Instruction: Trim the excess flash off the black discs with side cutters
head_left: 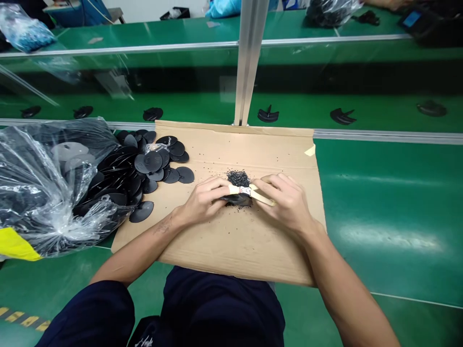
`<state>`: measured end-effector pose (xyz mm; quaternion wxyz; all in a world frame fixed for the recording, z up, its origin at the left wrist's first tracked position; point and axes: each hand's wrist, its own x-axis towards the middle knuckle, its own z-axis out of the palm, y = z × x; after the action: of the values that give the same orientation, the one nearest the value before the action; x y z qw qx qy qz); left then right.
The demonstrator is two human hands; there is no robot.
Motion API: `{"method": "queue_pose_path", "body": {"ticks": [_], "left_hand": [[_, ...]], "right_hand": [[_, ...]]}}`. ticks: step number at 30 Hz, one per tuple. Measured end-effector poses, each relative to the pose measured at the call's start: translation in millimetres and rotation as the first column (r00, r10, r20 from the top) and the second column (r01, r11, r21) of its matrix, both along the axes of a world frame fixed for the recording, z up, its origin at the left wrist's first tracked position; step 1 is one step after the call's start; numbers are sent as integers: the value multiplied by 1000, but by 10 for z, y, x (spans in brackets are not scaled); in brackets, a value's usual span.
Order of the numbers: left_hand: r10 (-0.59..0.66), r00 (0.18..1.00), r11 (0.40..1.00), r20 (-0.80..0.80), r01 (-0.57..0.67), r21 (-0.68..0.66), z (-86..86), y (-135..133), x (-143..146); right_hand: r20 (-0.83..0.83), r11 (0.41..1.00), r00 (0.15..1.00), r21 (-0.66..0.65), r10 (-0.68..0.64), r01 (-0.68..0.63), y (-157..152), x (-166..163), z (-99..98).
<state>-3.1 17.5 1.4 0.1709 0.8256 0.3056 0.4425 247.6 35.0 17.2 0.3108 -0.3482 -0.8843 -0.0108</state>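
Both hands meet over a sheet of brown cardboard point(202, 241). In my left hand point(207, 198), fingers closed, is a black plastic piece point(241, 199), partly hidden by the fingers; it looks like one of the discs nearby. A pale covering wraps a left fingertip. My right hand point(287, 200) is closed around a narrow pale-yellow tool point(263, 197), whose kind I cannot make out. Its end lies close to the black piece, beside a small white patch with dark marks. Just beyond the fingers is a heap of black shavings point(238, 178).
Left of the cardboard, black discs point(154, 161) spill from a clear plastic bag point(61, 193). A metal post point(249, 62) rises behind the cardboard. Several black parts point(268, 114) lie spaced along the green strip beyond the rail. Another person's arm point(388, 4) shows at top right.
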Motion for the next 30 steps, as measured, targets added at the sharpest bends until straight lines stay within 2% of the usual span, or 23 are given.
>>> {"method": "queue_pose_path", "body": {"ticks": [2, 5, 9, 12, 14, 16, 17, 19, 20, 24, 30], "left_hand": [[40, 999, 999, -19, -40, -36, 4, 9, -18], [146, 987, 968, 61, -130, -215, -15, 29, -36], [303, 929, 866, 212, -176, -467, -94, 171, -76], [393, 878, 777, 273, -159, -609, -65, 474, -188], [415, 874, 780, 255, -197, -594, 49, 784, -314], [393, 905, 843, 162, -284, -456, 207, 1149, -456], [388, 919, 862, 66, -336, -378, 282, 1337, -519], [431, 886, 845, -171, -462, -267, 383, 1685, -609], [439, 873, 838, -214, -483, -254, 401, 1833, -630], [435, 835, 803, -337, -529, -276, 308, 2207, -602], [528, 712, 663, -463, -686, -299, 123, 2401, -552]], "right_hand": [[-13, 999, 1000, -30, -19, 19, 9, 0, -6], [-37, 993, 996, -90, -77, 73, 34, 11, -22], [-25, 969, 980, -152, -199, 193, 104, 78, -68], [40, 943, 960, -181, -278, 281, 167, 157, -116], [91, 925, 945, -195, -314, 326, 203, 206, -144], [136, 911, 933, -208, -334, 357, 227, 238, -163], [154, 905, 928, -214, -340, 368, 233, 248, -168], [183, 895, 920, -227, -347, 383, 234, 254, -170], [193, 892, 917, -232, -348, 388, 231, 254, -168], [203, 883, 908, -232, -367, 408, 207, 257, -164], [201, 884, 908, -227, -368, 409, 188, 263, -184]]}}
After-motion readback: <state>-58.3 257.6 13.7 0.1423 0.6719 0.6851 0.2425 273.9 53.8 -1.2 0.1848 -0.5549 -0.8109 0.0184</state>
